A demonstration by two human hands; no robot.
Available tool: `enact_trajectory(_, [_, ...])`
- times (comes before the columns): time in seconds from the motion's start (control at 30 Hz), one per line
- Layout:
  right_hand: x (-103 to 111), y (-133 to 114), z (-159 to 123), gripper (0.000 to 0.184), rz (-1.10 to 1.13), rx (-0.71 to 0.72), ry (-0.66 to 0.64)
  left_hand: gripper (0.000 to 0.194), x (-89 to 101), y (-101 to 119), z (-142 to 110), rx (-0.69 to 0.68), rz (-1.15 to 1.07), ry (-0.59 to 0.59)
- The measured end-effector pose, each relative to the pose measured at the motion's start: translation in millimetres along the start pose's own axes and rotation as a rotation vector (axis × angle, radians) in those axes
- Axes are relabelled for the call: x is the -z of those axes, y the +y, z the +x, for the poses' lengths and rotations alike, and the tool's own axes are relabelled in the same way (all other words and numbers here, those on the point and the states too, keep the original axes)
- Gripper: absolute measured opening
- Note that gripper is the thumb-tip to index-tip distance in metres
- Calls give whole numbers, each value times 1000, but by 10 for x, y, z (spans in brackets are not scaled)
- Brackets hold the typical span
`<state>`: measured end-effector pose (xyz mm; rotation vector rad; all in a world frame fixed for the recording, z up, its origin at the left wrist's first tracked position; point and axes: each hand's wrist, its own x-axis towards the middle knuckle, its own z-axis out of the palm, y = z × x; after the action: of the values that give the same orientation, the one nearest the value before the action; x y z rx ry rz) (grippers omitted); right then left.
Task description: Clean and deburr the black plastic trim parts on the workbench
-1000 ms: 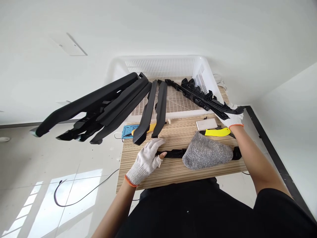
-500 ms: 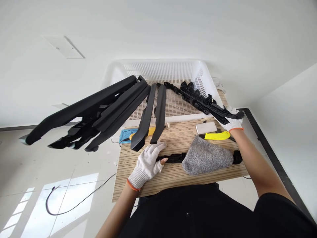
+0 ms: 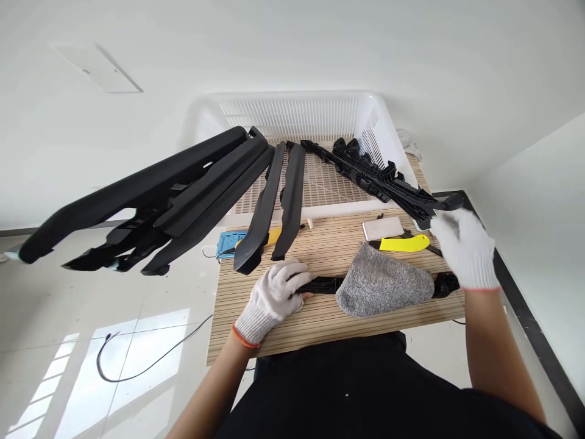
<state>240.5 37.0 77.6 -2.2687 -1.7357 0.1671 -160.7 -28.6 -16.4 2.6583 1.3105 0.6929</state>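
Observation:
My left hand (image 3: 275, 294), in a white knitted glove with an orange cuff, is closed round the left end of a long black plastic trim strip (image 3: 323, 285) lying across the table. A grey cloth (image 3: 386, 283) covers the strip's middle, and its right end shows beyond the cloth. My gloved right hand (image 3: 467, 249) is off to the right, blurred, beside the ends of several black ribbed plastic strips (image 3: 382, 182). Its fingers are too smeared to tell whether they grip anything.
Behind the table (image 3: 256, 346) stands a white plastic basket (image 3: 320, 210). Several black trim pieces (image 3: 210, 183) rest on its rim and jut out leftward. Nearby lie a yellow-handled knife (image 3: 404, 244), a white box-like object (image 3: 381, 228) and a blue object (image 3: 228, 242).
My right hand has come away from under the ribbed strips, moving right and toward me. My left hand stays on the trim strip, its fingers now more curled. The view has shifted slightly.

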Motion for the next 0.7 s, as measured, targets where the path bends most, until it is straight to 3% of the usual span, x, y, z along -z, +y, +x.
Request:
enact_trajectory(0.1, [-110, -61, -621, 43, 170, 493, -328, 21, 51, -6, 70, -106, 141, -46])
enact_trajectory(0.13, [-194, -82, -783, 47, 134, 604, -369, 22, 64, -22, 99, -140, 179, -67])
enact_trajectory(0.2, [-377, -111, -994, 49, 29, 719, -276, 28, 69, -67, 159, -203, 216, -96])
enact_trajectory(0.3, [-556, -130, -1056, 36, -89, 786, -175, 45, 35, -126, 229, -289, 225, -48])
enact_trajectory(0.43, [-548, -235, -961, 31, -174, 779, -220, 53, -17, -129, 261, -301, 174, 51])
enact_trajectory(0.7, [-629, -862, -1020, 27, -132, 777, -269, 50, -38, -98, 199, -195, 50, 30])
